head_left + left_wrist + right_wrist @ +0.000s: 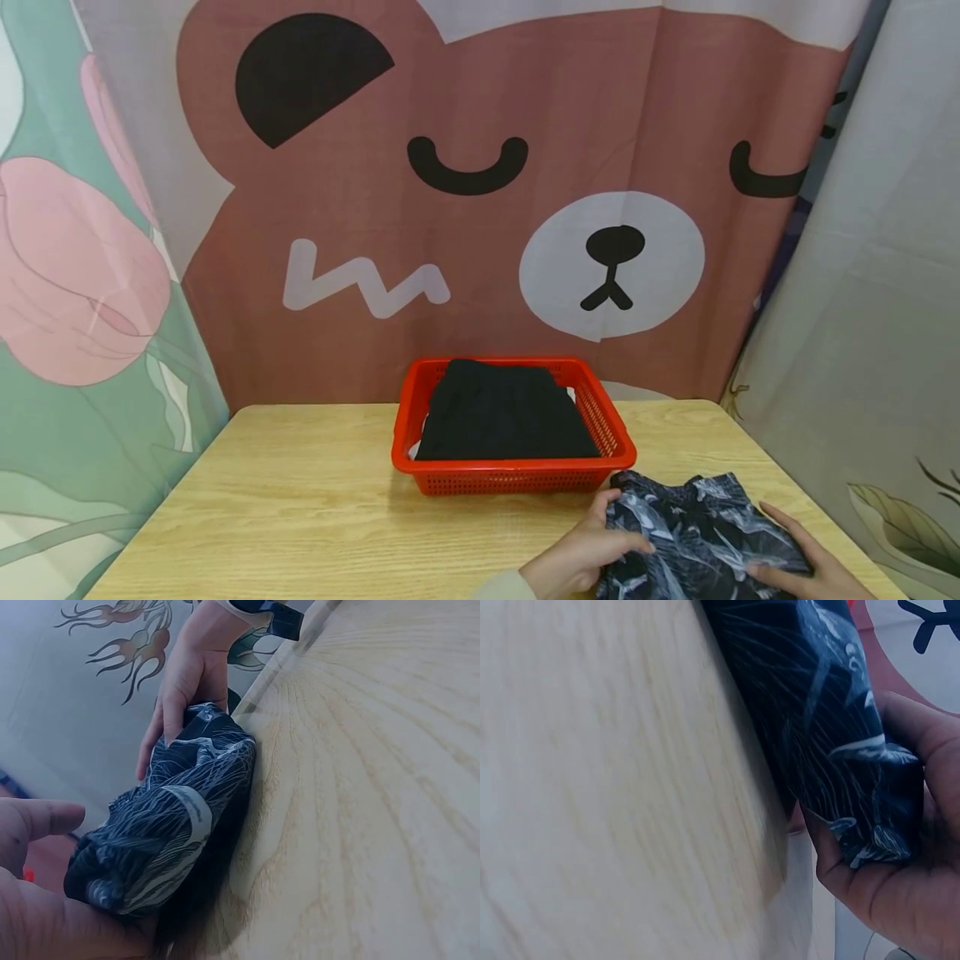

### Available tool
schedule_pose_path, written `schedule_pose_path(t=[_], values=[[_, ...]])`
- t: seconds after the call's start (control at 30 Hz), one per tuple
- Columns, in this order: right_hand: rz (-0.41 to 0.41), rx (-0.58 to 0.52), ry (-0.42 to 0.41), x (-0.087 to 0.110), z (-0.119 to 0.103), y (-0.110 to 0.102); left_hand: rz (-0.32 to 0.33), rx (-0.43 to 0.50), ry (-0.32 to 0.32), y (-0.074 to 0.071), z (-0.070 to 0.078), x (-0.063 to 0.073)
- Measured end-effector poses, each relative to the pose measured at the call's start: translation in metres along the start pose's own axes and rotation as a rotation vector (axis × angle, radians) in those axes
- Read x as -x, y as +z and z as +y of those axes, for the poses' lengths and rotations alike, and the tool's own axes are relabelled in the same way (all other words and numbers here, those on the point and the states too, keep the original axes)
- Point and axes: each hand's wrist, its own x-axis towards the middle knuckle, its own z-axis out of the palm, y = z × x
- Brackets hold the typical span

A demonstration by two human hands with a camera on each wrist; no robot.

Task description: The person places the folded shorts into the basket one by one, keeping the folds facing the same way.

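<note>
A folded dark garment [697,542] with a grey-white, feather-like print lies at the table's front right; its upper edge looks gathered. My left hand [588,550] holds its left side, thumb on top. On the right side my right hand [813,567] grips it, thumb above. The left wrist view shows the bundle as a thick soft roll [165,817] between both hands. In the right wrist view, the fingers and thumb of the right hand [907,900] wrap the garment's end [870,802]. The garment's near edge is cut off in the head view.
A red perforated plastic basket [495,477] stands at the back middle of the wooden table [300,517]. Folded black cloth [510,417] lies in it, with white cloth peeking out beneath. A bear-print curtain [360,350] hangs behind, and a pale curtain [847,333] is at the right.
</note>
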Motion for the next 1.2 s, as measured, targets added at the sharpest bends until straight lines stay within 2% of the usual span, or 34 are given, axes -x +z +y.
schedule_pose_path(t=[0.1,0.2,0.4,0.5,0.63,0.73,0.87,0.97,1.2], values=[[-0.001,-0.002,-0.015,-0.001,0.001,0.002,-0.002,-0.026,-0.019,-0.002,0.001,0.0],[-0.017,-0.052,-0.008,-0.001,0.002,0.005,-0.003,-0.042,-0.026,-0.004,0.002,0.001],[-0.081,-0.263,0.049,-0.001,0.003,0.012,0.001,-0.094,-0.026,-0.006,0.004,0.004],[-0.101,-0.338,0.057,0.0,0.004,0.014,0.004,-0.104,-0.01,-0.007,0.005,0.005],[-0.139,-0.369,0.007,0.002,0.007,0.014,0.005,-0.099,0.033,-0.006,0.004,0.005],[-0.162,-0.366,-0.043,0.005,0.009,0.014,0.005,-0.09,0.06,-0.005,0.003,0.004],[-0.124,-0.273,-0.075,0.009,0.008,0.013,0.013,-0.126,0.065,-0.005,0.003,0.004],[-0.081,-0.213,-0.058,0.01,0.004,0.014,0.015,-0.158,0.06,-0.005,0.004,0.004],[-0.02,-0.185,0.005,0.014,-0.003,0.019,-0.014,-0.172,0.033,-0.006,0.006,0.003]])
